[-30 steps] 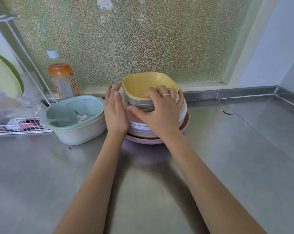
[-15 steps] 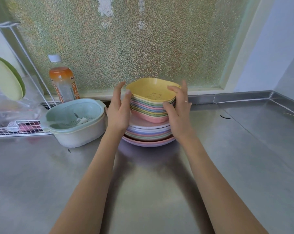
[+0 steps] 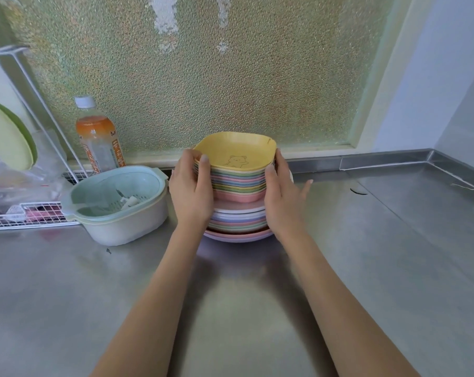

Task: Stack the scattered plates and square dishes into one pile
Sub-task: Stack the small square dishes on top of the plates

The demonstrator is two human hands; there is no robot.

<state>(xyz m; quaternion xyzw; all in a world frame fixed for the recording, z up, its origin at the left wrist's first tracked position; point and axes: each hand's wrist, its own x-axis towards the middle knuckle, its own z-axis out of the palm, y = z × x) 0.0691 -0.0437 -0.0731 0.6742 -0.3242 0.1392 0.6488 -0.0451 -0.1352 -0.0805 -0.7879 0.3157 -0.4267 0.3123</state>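
Head view: both hands (image 3: 192,191) flank the square dishes (image 3: 237,178).

Colander (image 3: 116,202): pale green, set inside a white bowl, left of centre.
Bottle (image 3: 99,140): orange drink, stood far left by the window.
Rack (image 3: 26,213): white wire, placed far left.

A person's left hand (image 3: 193,191) and right hand (image 3: 283,197) press against opposite sides of nested square dishes (image 3: 238,180), the top one yellow, sitting on round plates (image 3: 238,224) near the steel bench's (image 3: 366,268) back edge, just beside a strainer bowl (image 3: 116,205).
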